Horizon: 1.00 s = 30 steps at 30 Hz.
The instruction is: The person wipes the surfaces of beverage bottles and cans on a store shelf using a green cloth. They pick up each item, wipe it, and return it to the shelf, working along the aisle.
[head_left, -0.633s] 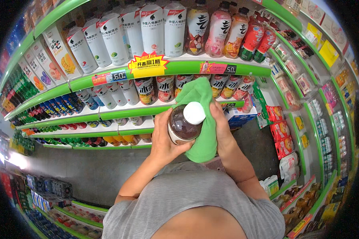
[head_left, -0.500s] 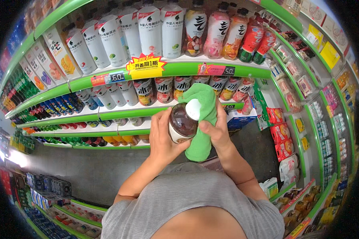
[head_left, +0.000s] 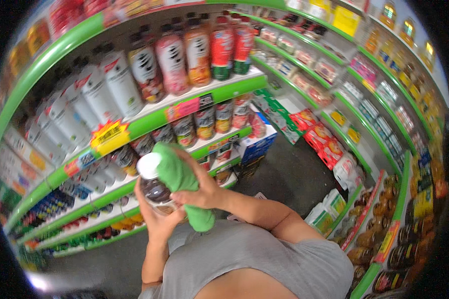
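My left hand (head_left: pixel 157 227) is wrapped around a bottle of dark drink (head_left: pixel 154 191) with a pale label. The bottle's white cap (head_left: pixel 148 165) points up and away from me. My right hand (head_left: pixel 202 191) is closed on a bunched green cloth (head_left: pixel 174 168), which lies against the right side of the bottle and cap. Below the right hand, a loose end of the cloth hangs down. Some fingers of both hands are hidden behind the bottle and the cloth.
Green-edged shelves (head_left: pixel 149 122) of bottled drinks rise in front of me. More shelves curve along my right, with jars (head_left: pixel 369 237) low down. Red packages (head_left: pixel 320 142) stand by a dark floor (head_left: pixel 279 175). A blue box (head_left: pixel 258 144) sits at the shelf's end.
My view has turned right, so the drink shelves have shifted left and tilted. My hands, bottle and cloth now appear further left and lower. Both hands keep their holds.
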Motion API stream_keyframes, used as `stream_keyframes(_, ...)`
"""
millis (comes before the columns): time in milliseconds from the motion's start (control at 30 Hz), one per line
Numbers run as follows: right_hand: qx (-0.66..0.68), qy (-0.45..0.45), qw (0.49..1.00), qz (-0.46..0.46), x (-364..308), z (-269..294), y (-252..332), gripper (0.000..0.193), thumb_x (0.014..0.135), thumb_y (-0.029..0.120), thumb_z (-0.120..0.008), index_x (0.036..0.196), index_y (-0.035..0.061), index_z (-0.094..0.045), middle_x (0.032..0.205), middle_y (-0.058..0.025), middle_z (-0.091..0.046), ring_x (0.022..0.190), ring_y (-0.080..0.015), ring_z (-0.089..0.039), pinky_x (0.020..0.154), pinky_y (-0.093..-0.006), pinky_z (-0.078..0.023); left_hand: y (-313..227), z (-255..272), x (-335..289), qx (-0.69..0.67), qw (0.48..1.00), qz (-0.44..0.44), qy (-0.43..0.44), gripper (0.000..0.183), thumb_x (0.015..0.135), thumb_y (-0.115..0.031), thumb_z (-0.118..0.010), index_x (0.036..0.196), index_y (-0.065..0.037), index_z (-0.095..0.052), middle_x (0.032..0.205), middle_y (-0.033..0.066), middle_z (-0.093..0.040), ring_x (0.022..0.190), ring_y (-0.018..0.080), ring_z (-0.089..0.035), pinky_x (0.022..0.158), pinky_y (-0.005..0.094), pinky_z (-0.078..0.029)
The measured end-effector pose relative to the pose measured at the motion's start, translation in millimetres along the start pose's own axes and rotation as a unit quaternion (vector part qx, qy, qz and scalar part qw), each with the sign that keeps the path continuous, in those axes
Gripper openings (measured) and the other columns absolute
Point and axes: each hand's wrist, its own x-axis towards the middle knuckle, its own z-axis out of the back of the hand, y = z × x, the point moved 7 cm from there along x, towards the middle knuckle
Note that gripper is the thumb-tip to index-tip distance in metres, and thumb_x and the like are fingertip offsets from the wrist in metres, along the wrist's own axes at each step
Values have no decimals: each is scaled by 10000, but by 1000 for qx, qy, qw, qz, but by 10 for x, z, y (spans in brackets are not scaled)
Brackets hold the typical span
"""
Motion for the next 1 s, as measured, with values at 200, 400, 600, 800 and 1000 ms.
stream_keyframes(200,-13,25,1000,7,-191,129,-28,799,808,263,-619,1426,8,-182,1460,-179,-238,1349,-279,-241,1094,-368,-179,-18,-88,125,-81,996,-21,14,1035,544,-221,-836,1344,25,-226,1235,140,-443,1116,229,-473,956,362,-384)
stream_keyframes(400,62,-55,995,-62,-421,158,-85,776,839,284,-617,1427,14,-189,1450,-146,-256,1336,-241,-243,1089,-357,-190,-168,-130,173,-102,985,-127,-59,880,647,-231,-759,1338,-5,-263,1236,151,-449,1094,257,-498,920,385,-422)
stream_keyframes(600,178,-162,958,-154,-462,410,-223,821,814,320,-666,1422,17,-205,1389,-110,-347,1276,-210,-319,1064,-331,-249,-180,-436,191,-46,979,-192,-45,858,699,-216,-694,1372,-13,-200,1308,163,-378,1151,260,-445,961,390,-386)
stream_keyframes(800,332,-149,916,-169,-407,457,-97,690,829,305,-639,1380,46,-315,1262,-87,-487,1125,-186,-479,963,-318,-382,-395,-517,339,-81,994,-73,11,1163,569,-414,-839,1397,-7,-132,1309,157,-391,1174,267,-455,973,401,-392)
stream_keyframes(1000,298,-244,887,-252,-519,603,-177,470,901,344,-552,1244,33,-468,1118,-59,-584,977,-147,-580,817,-297,-484,-443,-740,497,-3,995,-91,38,1047,519,-363,-864,1321,23,-313,1217,140,-479,1135,240,-478,974,375,-375)
